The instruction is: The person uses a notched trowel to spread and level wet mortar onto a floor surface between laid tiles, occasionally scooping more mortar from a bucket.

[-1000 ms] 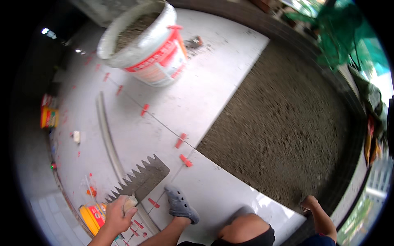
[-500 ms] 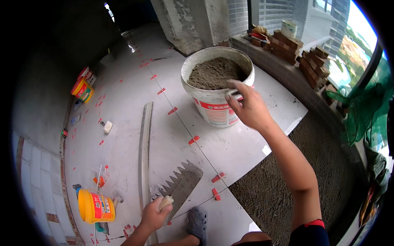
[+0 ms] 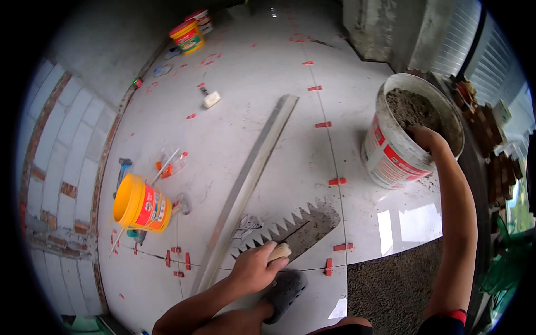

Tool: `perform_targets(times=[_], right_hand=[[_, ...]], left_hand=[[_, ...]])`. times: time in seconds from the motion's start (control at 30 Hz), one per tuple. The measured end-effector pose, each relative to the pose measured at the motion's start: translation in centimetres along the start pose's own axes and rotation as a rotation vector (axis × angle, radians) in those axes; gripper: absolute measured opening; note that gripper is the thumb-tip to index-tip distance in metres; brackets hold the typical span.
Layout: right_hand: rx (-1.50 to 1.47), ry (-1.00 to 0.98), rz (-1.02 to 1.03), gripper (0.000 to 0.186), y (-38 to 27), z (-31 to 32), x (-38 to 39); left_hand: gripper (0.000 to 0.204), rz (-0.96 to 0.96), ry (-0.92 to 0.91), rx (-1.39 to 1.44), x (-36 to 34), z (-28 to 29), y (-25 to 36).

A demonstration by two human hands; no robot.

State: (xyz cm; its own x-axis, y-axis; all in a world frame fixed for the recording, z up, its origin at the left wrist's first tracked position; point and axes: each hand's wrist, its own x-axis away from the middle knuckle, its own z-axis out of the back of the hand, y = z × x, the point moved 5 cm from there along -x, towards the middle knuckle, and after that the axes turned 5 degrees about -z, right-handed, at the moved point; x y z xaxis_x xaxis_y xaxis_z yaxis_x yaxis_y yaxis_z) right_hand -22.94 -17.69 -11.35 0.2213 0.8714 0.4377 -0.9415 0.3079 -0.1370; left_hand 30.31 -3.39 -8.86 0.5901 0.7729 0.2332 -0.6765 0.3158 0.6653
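Note:
My left hand (image 3: 258,269) is closed round the pale handle of a notched trowel (image 3: 310,230). Its grey blade carries large saw-like teeth and points away to the right, low over the tiles. At the right, my right hand (image 3: 424,137) reaches over the near rim of a white bucket (image 3: 391,159) with red labels. Grey mortar (image 3: 412,107) partly fills this bucket. The fingers of that hand look curled at the mortar, and their tips are hidden. Beside the left hand lies a crumpled wrapper (image 3: 247,226).
A long metal straightedge (image 3: 254,178) lies across the pale floor tiles (image 3: 279,151). Red wedges (image 3: 338,181) mark the joints. Leftward are a yellow bucket (image 3: 139,204) and a mallet (image 3: 211,99). Rough bare mortar (image 3: 391,290) borders the tiles at lower right; bricks (image 3: 502,178) stand beyond.
The view has swung right to left, so the bucket now appears farther right. My right hand has gone from the rim to inside the bucket. My left hand still holds the trowel.

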Motion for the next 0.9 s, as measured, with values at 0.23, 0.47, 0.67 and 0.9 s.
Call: perform_targets(times=[0.23, 0.47, 0.67, 0.9], right_hand=[[-0.740, 0.570, -0.006, 0.034, 4.1, 4.2, 0.6], [-2.064, 0.268, 0.454, 0.017, 3.2, 4.7, 13.6], [-1.990, 0.429, 0.008, 0.030, 9.3, -11.5, 35.0], [-1.778, 0.475, -0.941, 0.026, 9.6, -37.6, 66.5]], left_hand=[[0.041, -0.008, -0.062, -0.041, -0.1, -1.1, 1.7], [0.033, -0.060, -0.188, 0.012, -2.6, -4.3, 5.7], [0.033, -0.155, -0.405, 0.081, -2.9, -11.1, 7.7], [0.040, -0.081, -0.627, 0.006, -2.6, -11.2, 4.8]])
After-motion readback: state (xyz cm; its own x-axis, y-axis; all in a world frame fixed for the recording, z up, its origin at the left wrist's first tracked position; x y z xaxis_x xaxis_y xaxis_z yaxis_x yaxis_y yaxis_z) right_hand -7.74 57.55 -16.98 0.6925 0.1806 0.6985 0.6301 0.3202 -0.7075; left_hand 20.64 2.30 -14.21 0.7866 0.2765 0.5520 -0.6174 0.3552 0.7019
